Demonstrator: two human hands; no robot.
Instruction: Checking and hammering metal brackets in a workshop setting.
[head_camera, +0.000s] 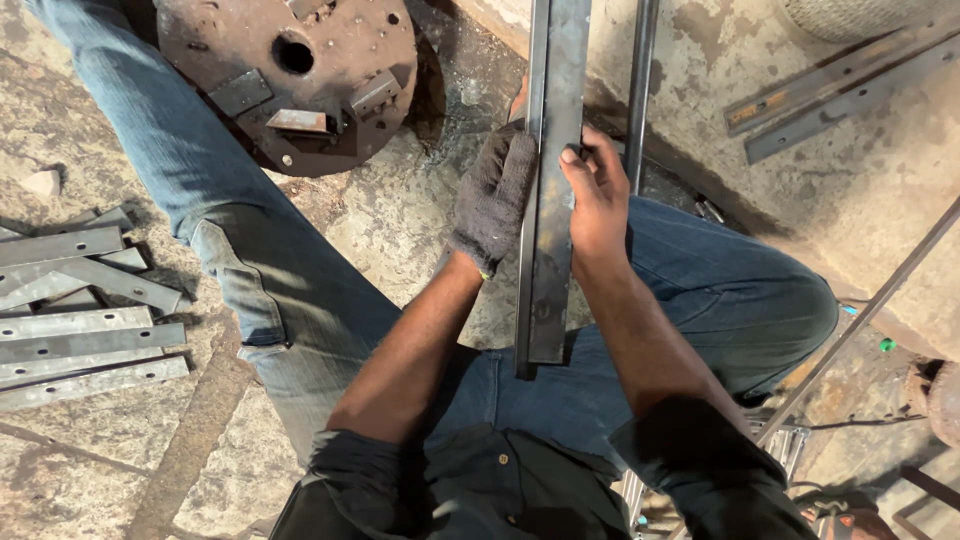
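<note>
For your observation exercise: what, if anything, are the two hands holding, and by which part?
Both grip a long dark steel angle bar about midway along its visible length: the gloved left hand on its left edge, the bare right hand on its right edge.

Views: a single view is given, from a camera worn on the head; no second view is available, so nothing is shared.
Position: the camera is carried above the seated person's own lap.
Direction: it is pointed steeply down, past the dark shirt at the lower edge, onto both forearms and the spread legs in jeans.
Nearness: a close range is kept; the left hand (492, 195), the right hand (598, 195) and the steel angle bar (553, 180) are framed at the centre.
Edges: the rusty round plate (290, 80) is cut off at the top, the stack of flat bars (85, 320) at the left.
Ground: the concrete floor (400, 215) is seen between the legs.
</note>
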